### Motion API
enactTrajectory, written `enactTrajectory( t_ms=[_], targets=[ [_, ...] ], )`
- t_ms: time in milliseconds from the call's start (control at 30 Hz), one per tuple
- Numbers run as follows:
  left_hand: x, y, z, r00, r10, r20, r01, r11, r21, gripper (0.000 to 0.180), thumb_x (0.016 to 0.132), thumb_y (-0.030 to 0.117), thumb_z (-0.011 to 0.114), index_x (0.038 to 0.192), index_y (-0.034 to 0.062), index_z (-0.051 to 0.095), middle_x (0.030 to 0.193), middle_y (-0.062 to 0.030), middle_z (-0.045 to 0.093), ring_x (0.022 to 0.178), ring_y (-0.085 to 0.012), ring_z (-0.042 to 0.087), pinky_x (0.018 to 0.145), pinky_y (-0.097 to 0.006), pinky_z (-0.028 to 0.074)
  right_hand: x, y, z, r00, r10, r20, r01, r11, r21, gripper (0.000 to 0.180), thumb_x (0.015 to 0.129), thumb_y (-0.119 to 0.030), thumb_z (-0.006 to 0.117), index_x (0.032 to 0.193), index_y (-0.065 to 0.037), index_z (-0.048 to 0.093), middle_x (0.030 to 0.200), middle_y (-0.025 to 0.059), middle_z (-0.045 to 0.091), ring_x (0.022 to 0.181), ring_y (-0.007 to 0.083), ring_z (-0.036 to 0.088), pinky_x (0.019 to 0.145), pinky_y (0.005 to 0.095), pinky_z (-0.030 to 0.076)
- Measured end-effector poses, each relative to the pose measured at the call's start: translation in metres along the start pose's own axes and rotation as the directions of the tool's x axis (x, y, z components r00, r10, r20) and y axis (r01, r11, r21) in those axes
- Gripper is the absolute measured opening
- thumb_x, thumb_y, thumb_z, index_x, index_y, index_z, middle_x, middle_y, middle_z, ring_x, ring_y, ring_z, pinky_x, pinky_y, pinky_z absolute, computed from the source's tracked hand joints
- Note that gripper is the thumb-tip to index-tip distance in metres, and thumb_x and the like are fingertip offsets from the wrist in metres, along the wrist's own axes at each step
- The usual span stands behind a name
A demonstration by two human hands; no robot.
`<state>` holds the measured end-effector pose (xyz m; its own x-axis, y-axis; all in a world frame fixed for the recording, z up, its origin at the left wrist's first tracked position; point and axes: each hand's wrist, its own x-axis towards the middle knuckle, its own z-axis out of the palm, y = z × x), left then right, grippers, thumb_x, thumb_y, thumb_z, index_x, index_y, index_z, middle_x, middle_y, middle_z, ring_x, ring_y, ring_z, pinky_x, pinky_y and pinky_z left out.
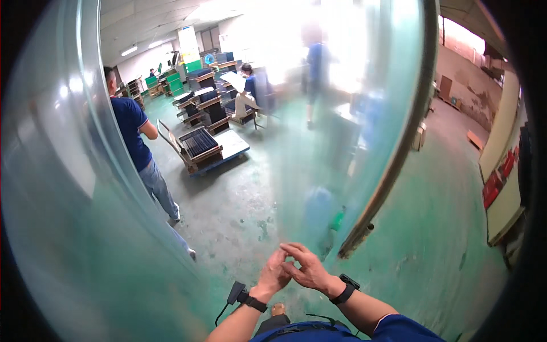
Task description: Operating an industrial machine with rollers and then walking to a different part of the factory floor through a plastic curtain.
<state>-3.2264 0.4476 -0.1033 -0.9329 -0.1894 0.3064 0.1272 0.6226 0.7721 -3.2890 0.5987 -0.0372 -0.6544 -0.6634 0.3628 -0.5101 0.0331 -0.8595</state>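
My left hand (274, 276) and my right hand (309, 269) meet in front of my body, low in the middle of the head view. The fingers of the right stretch across to the fingertips of the left, and the two hands touch. Nothing is visible in either hand. The left fingers are partly covered by the right hand. A dark band with a small black device (236, 292) and a cable is on my left wrist. Another black band (344, 292) circles my right wrist.
Clear plastic strip curtains (51, 171) hang left and right (376, 125) around an opening. A person (132, 131) stands just beyond at left. Farther in are a trolley (228, 145) with black trays (198, 142), stacked trays, a seated person (248, 91) and a blurred standing figure (314, 62).
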Motion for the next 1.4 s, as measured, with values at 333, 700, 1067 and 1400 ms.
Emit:
enactTrajectory(
  t_ms=[333, 700, 1067, 1400],
  targets=[
    [0.015, -0.125, -0.161, 0.940, -0.252, -0.230, 0.315, 0.899, 0.304, 0.049, 0.087, 0.012, 0.068, 0.132, -0.0031, 0.058, 0.131, -0.0267, 0.061, 0.122, -0.0452, 0.058, 0.104, -0.049, 0.048, 0.134, 0.122, -0.099, 0.806, -0.098, -0.584, -0.285, 0.800, -0.527, 0.076, 0.087, -0.007, 0.067, 0.157, -0.003, 0.037, 0.151, 0.0223, 0.049, 0.141, 0.0393, 0.046, 0.119, 0.0477, 0.035],
    [0.162, -0.241, -0.174, 0.745, -0.415, -0.522, 0.643, 0.658, 0.393, 0.047, 0.096, 0.022, 0.067, 0.135, -0.0020, 0.059, 0.133, -0.0284, 0.061, 0.124, -0.0474, 0.056, 0.107, -0.052, 0.046, 0.315, 0.257, -0.197, 0.578, -0.245, -0.778, -0.537, 0.604, -0.589, 0.067, 0.088, -0.003, 0.057, 0.152, 0.005, 0.038, 0.152, 0.0272, 0.044, 0.144, 0.0416, 0.040, 0.122, 0.0496, 0.029],
    [0.513, -0.387, -0.194, 0.640, -0.597, -0.484, 0.701, 0.712, 0.050, 0.043, 0.098, 0.015, 0.065, 0.136, -0.0042, 0.060, 0.132, -0.0235, 0.064, 0.118, -0.0340, 0.065, 0.101, -0.041, 0.054, 0.659, 0.421, -0.220, 0.584, 0.163, -0.795, -0.425, 0.896, -0.128, 0.061, 0.087, -0.008, 0.065, 0.145, -0.001, 0.048, 0.137, 0.0163, 0.054, 0.116, 0.0269, 0.060, 0.084, 0.0352, 0.055],
    [0.864, -0.573, -0.162, 0.818, -0.549, -0.173, 0.570, 0.815, 0.105, 0.039, 0.098, 0.020, 0.064, 0.129, -0.0036, 0.065, 0.127, -0.0248, 0.067, 0.119, -0.0372, 0.065, 0.103, -0.044, 0.052, 0.910, 0.573, -0.207, 0.710, 0.362, -0.604, -0.560, 0.810, -0.173, 0.055, 0.086, -0.011, 0.068, 0.138, 0.001, 0.055, 0.128, 0.0185, 0.060, 0.100, 0.0269, 0.067, 0.074, 0.0352, 0.058]
  ],
)
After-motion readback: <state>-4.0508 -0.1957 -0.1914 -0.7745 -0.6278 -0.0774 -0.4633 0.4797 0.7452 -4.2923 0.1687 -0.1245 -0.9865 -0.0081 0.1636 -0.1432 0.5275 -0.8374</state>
